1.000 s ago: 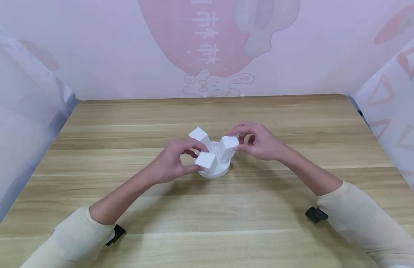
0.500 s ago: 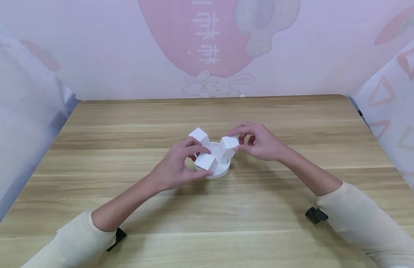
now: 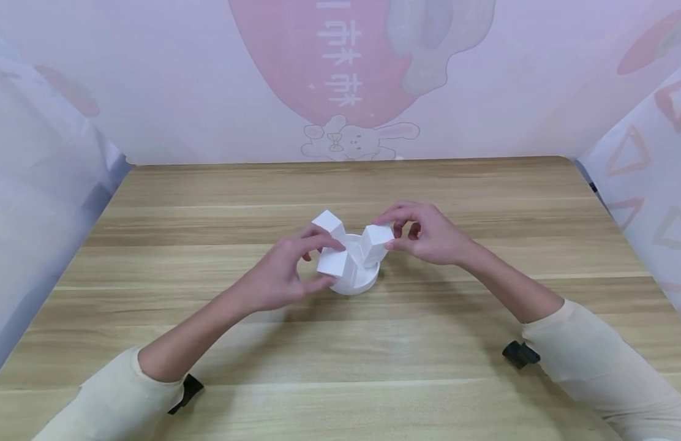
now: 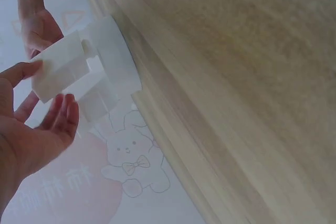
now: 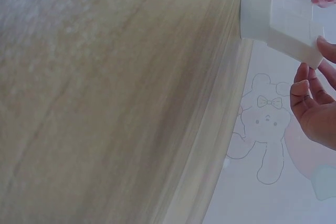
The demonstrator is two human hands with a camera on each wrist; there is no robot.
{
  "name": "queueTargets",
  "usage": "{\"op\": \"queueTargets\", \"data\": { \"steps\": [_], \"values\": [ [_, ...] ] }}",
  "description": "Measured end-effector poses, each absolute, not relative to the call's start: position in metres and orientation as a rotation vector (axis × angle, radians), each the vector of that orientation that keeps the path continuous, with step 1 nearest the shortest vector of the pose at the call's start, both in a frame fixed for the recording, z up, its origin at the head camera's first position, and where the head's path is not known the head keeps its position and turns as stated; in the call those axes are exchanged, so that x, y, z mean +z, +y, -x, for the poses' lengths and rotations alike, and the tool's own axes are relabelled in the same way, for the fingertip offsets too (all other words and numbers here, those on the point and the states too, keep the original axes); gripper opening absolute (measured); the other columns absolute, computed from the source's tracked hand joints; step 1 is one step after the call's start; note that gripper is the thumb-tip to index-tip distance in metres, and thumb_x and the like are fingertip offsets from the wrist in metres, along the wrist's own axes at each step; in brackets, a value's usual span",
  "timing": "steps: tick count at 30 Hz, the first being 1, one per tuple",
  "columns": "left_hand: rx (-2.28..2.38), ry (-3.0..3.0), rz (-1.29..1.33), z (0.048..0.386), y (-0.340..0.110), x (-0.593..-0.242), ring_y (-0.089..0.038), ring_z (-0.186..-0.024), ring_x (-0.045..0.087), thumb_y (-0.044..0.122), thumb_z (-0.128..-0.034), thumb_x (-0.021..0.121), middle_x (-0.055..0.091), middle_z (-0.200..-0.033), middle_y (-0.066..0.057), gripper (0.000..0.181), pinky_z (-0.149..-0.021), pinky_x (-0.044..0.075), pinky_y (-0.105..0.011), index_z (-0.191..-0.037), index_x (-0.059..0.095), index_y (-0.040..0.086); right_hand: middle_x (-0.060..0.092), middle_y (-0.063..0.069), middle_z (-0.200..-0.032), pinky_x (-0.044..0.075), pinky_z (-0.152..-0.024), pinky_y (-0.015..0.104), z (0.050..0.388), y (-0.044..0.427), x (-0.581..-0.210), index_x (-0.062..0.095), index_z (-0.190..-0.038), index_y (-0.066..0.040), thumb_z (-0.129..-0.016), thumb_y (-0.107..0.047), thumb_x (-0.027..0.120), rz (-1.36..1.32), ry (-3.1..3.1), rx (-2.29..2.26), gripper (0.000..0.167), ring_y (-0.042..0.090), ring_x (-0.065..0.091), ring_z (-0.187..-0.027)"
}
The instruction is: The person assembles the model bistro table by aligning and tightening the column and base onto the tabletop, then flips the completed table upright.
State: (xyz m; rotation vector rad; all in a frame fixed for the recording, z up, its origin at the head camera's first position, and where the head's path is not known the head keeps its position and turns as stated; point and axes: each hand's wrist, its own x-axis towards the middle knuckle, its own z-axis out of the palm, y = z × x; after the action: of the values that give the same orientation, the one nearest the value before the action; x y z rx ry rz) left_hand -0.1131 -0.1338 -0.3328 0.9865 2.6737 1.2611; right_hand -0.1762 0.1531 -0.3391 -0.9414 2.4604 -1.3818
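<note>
A round white dish-like base (image 3: 359, 285) stands on the table, with three white square-ended blocks rising from it and leaning outward. My left hand (image 3: 282, 272) pinches the near-left block (image 3: 332, 263) between thumb and fingers; the left wrist view also shows this block (image 4: 60, 66) with the thumb on its face. On the other side, my right hand (image 3: 428, 236) pinches the right block (image 3: 376, 240) near its top. The far block (image 3: 329, 222) leans back, untouched as far as I can see, its lower part hidden behind the left fingers.
The wood-grain table (image 3: 373, 361) extends around the base on all sides. A printed panel (image 3: 180, 86) stands along its back edge, and pale printed sheets hang at the left and right. Black wrist devices sit below both sleeves.
The near-left block has tilted a little farther to the left, outward from the base. My left fingers shifted their hold on it. The right hand has stayed at its block.
</note>
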Motion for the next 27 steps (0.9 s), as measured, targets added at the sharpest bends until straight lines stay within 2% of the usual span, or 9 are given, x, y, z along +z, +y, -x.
{"op": "queueTargets", "data": {
  "steps": [4, 7, 14, 20, 27],
  "values": [
    [1.215, 2.771, -0.934, 0.110, -0.130, -0.331, -0.021, -0.093, 0.057, 0.018, -0.0793, 0.092, 0.058, -0.104, -0.003, 0.043, -0.071, 0.050, -0.038, -0.118, 0.074, 0.010, 0.071, 0.013, -0.111, 0.046, -0.060, 0.026, 0.177, 0.153, -0.340, 0.075, -0.118, 0.001, -0.087, 0.004, 0.078, 0.926, 2.458, -1.387, 0.032, 0.025, 0.057, -0.084],
    [1.196, 2.824, -0.942, 0.110, -0.128, -0.331, -0.018, -0.086, 0.056, 0.018, -0.0805, 0.090, 0.059, -0.098, -0.004, 0.041, -0.069, 0.050, -0.034, -0.117, 0.074, 0.006, 0.071, 0.013, -0.111, 0.046, -0.060, 0.025, 0.177, 0.153, -0.340, 0.075, -0.118, 0.002, -0.087, 0.003, 0.078, 0.928, 2.459, -1.383, 0.031, 0.025, 0.057, -0.084],
    [1.245, 2.785, -1.016, 0.113, -0.126, -0.331, -0.023, -0.094, 0.061, 0.001, -0.0807, 0.083, 0.070, -0.114, -0.013, 0.046, -0.075, 0.056, -0.043, -0.123, 0.067, -0.005, 0.071, 0.012, -0.110, 0.046, -0.060, 0.025, 0.177, 0.153, -0.338, 0.076, -0.118, 0.001, -0.086, 0.004, 0.079, 0.927, 2.463, -1.379, 0.032, 0.025, 0.057, -0.085],
    [1.283, 2.698, -0.982, 0.116, -0.128, -0.330, -0.027, -0.095, 0.062, -0.006, -0.0816, 0.079, 0.072, -0.117, -0.012, 0.045, -0.082, 0.055, -0.048, -0.125, 0.067, -0.002, 0.071, 0.013, -0.110, 0.046, -0.060, 0.026, 0.177, 0.153, -0.338, 0.076, -0.118, 0.001, -0.087, 0.004, 0.077, 0.921, 2.451, -1.388, 0.031, 0.025, 0.057, -0.084],
    [1.293, 2.641, -1.091, 0.120, -0.125, -0.332, -0.024, -0.103, 0.061, -0.007, -0.0830, 0.077, 0.068, -0.120, -0.009, 0.045, -0.083, 0.054, -0.047, -0.126, 0.069, 0.003, 0.070, 0.012, -0.109, 0.046, -0.061, 0.026, 0.177, 0.154, -0.340, 0.075, -0.118, 0.001, -0.087, 0.003, 0.077, 0.917, 2.446, -1.395, 0.031, 0.024, 0.057, -0.083]
  ]
}}
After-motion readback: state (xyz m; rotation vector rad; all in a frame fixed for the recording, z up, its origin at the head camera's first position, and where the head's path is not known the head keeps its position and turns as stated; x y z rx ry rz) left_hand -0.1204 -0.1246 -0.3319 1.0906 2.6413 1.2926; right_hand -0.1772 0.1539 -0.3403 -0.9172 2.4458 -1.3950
